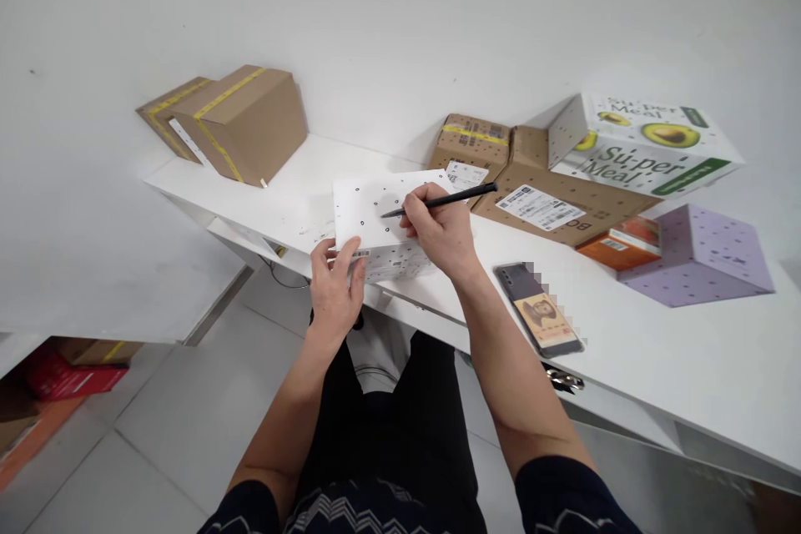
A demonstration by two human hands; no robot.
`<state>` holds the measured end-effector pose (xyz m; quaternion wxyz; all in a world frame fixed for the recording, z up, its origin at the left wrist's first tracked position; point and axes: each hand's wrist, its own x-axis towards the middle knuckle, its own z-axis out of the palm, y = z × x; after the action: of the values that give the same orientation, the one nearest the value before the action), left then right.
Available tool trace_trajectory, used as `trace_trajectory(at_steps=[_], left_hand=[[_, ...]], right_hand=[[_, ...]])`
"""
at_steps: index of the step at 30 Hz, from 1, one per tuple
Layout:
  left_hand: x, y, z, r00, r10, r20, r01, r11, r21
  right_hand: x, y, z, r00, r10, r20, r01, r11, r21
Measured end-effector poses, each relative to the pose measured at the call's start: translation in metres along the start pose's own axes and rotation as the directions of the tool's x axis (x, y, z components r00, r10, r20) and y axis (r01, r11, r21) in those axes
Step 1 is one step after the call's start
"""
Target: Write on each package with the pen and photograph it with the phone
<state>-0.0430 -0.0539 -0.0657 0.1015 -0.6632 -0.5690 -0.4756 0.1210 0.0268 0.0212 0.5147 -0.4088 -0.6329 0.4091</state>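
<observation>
A white box marked with small black ovals and dots stands at the front edge of the white shelf. My left hand grips its near left corner, fingers bent around the edge beside a small barcode. In my right hand is a slim black pen, held in a writing grip. The pen's tip points down at the top of the box, among the marks; whether it touches is hard to tell. The side of my right hand rests at the box's right part and covers some of it.
On the white shelf, brown cartons with yellow tape stand left. Labelled cartons, a Su-per Meal box, an orange box and a lilac box are right. A phone lies near my right forearm.
</observation>
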Motion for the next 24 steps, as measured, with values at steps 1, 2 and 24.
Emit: trace_trajectory(at_steps=[1,2,24], left_hand=[[0.0002,0.0002,0.0000,1.000,-0.002,-0.001,0.002,1.000,-0.002],[0.0004,0.0004,-0.0001,1.000,-0.006,0.000,0.006,1.000,-0.004],[0.0002,-0.0005,0.0004,1.000,-0.009,0.007,0.009,1.000,-0.013]], right_hand=[[0.0002,0.0003,-0.0001,1.000,0.001,0.007,-0.001,1.000,-0.002],[0.0005,0.0005,-0.0001,1.000,0.002,0.012,-0.002,1.000,-0.004],[0.0008,0.0010,-0.0003,1.000,-0.009,0.022,0.009,1.000,-0.030]])
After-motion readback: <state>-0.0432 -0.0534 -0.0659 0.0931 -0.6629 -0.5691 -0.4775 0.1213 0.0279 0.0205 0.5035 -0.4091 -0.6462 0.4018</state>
